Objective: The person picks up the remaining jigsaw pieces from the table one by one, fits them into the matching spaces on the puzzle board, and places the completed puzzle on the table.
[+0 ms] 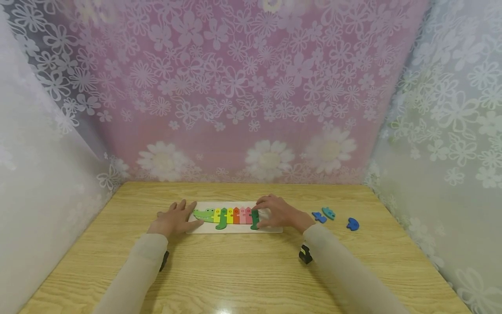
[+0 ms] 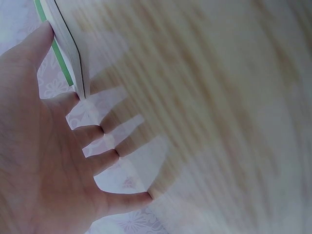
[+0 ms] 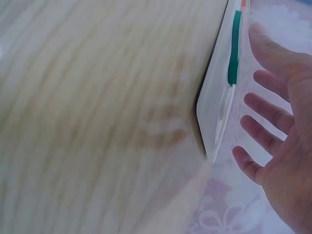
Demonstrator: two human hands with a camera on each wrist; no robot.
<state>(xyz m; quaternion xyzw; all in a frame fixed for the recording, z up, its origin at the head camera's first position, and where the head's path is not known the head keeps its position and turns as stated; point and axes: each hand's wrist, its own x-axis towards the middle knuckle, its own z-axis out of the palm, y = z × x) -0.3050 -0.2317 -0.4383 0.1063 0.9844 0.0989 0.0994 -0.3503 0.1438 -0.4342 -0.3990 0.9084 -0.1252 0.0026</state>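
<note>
My right hand (image 1: 280,212) is loose, fingers apart around the dark green piece (image 1: 255,216); left hand (image 1: 172,220) splayed, board (image 1: 235,229) between them. Guess I'm seating that piece; next probably wants a blue piece (image 1: 319,217), just right of my right hand.

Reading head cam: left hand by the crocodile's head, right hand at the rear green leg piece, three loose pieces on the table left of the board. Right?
One error: the three loose pieces lie on the table right of the board, per the head view. Left hand and right hand placements stand.
</note>
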